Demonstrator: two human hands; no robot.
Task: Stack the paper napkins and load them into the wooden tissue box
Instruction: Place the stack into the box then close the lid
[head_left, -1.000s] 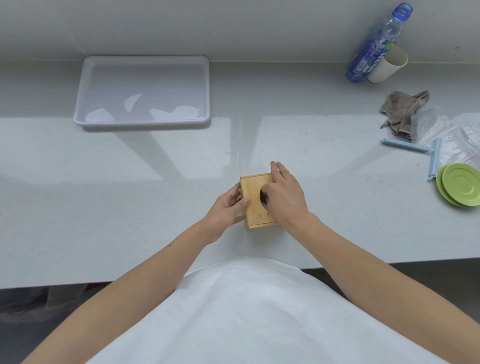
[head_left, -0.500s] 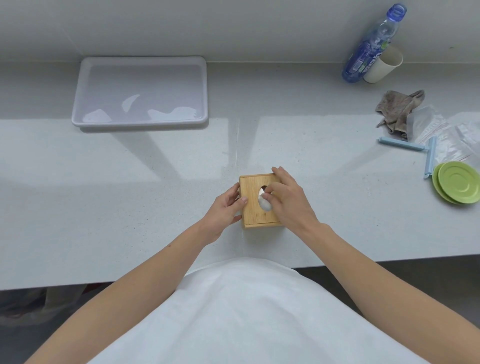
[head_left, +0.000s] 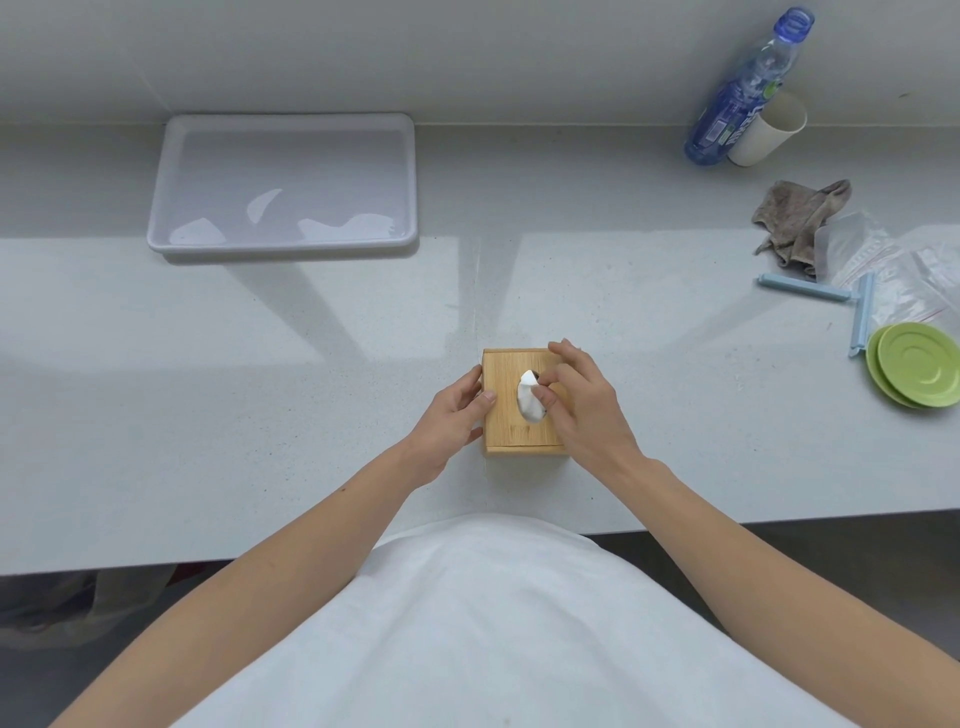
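Right now the wooden tissue box (head_left: 506, 415) sits on the near middle of the counter (head_left: 260, 389), its left side held by the left hand (head_left: 451, 415) with curled fingers. The right hand (head_left: 582, 405) pinches the white napkin (head_left: 527, 397) poking from the oval top hole.

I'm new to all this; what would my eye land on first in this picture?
First, the wooden tissue box at the middle of the grey counter: the left hand grips its left side while the right hand pinches a white napkin poking from the oval hole in its lid. Next come the bright green saucers at the right edge and the blue bottle at the back right.
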